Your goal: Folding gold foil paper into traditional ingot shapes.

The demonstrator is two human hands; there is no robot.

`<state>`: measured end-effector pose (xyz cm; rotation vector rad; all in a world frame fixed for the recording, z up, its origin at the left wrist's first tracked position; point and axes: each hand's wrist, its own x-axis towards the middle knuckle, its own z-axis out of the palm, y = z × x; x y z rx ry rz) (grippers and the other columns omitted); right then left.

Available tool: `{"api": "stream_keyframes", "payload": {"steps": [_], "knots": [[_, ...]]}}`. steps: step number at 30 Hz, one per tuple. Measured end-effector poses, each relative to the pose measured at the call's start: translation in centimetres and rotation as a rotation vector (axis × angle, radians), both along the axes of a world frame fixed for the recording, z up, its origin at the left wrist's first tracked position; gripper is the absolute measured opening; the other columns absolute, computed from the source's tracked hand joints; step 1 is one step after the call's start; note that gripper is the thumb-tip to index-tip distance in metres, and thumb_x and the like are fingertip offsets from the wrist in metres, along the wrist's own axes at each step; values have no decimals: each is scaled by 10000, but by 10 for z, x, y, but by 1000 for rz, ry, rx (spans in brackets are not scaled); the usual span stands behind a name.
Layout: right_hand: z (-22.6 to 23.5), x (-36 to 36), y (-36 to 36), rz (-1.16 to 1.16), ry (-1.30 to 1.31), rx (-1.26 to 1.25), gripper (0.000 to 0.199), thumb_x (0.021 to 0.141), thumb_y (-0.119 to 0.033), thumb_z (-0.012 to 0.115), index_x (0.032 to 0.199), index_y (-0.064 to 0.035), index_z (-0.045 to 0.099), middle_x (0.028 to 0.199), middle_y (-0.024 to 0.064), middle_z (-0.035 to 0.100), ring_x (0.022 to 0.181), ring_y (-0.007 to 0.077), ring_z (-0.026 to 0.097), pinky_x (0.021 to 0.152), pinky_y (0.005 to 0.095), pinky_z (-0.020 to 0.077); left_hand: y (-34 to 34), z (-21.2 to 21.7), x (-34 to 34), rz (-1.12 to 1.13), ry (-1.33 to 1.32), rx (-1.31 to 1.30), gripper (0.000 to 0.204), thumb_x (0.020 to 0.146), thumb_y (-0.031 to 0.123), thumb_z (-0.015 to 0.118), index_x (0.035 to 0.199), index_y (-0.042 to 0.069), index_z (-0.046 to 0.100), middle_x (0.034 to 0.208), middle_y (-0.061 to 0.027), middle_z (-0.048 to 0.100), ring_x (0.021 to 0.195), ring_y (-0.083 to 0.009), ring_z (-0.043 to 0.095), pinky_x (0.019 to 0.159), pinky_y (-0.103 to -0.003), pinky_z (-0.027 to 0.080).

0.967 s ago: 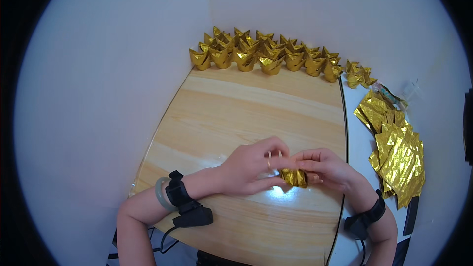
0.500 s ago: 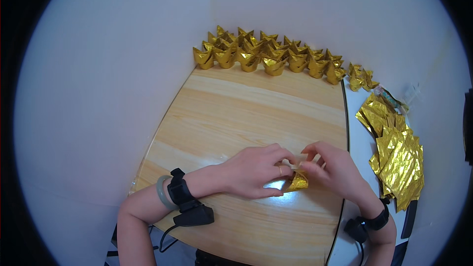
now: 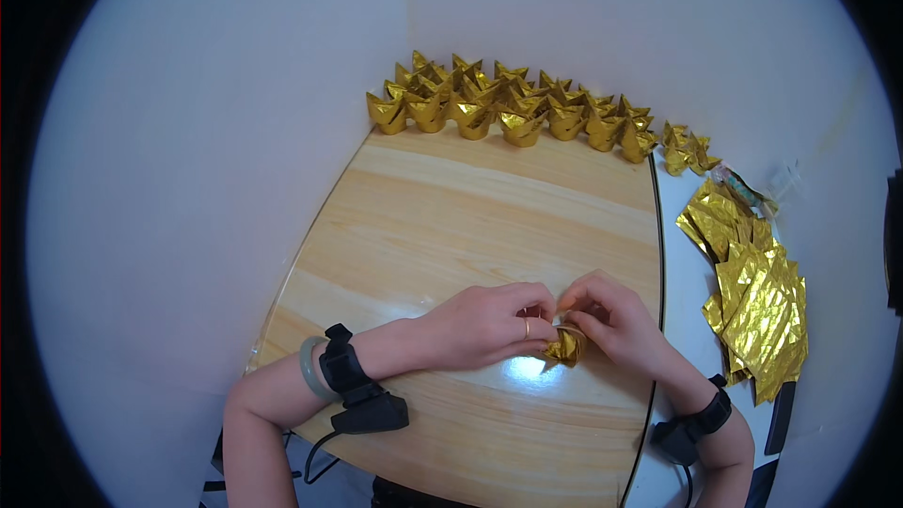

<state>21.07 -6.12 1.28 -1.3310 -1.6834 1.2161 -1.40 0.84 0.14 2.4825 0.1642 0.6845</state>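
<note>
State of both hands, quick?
Left hand: closed, fingers curled onto the gold foil piece.
Right hand: closed, thumb and fingers bunched at the same piece's upper edge; exact pinch hard to see.

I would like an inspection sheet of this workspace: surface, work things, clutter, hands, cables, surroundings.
Surface: wooden table with a bright reflection; white surface at its right.
Work things: gold paper piece, partly covered by fingers; folded gold shapes grouped at the far edge; gold sheets piled at right.
Clutter: small colourful packet behind the sheets.
Hands: left hand and right hand touch the paper piece; exact grip partly hidden.
Cables: left cable and right cable hang from black wrist boxes.
Surroundings: pale walls left and behind.
</note>
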Motion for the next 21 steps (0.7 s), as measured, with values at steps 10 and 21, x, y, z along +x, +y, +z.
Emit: {"api": "stream_keyframes", "payload": {"steps": [10, 21], "knots": [[23, -4, -9, -181, -403, 421, 133, 834, -154, 652, 937, -81, 610, 821, 66, 576, 629, 213, 614, 548, 299, 488, -1, 1, 5, -22, 42, 102, 272, 826, 165, 675, 1089, 109, 631, 1123, -58, 583, 990, -242, 583, 767, -329, 527], [27, -16, -20, 252, -761, 742, 309, 748, -359, 757, 889, -135, 597, 885, 1, 569, 652, 176, 618, 497, 305, 468, 4, -9, 7, -54, 29, 49, 299, 783, 166, 709, 1044, 64, 606, 1098, -60, 594, 1100, -284, 517, 862, -368, 494]]}}
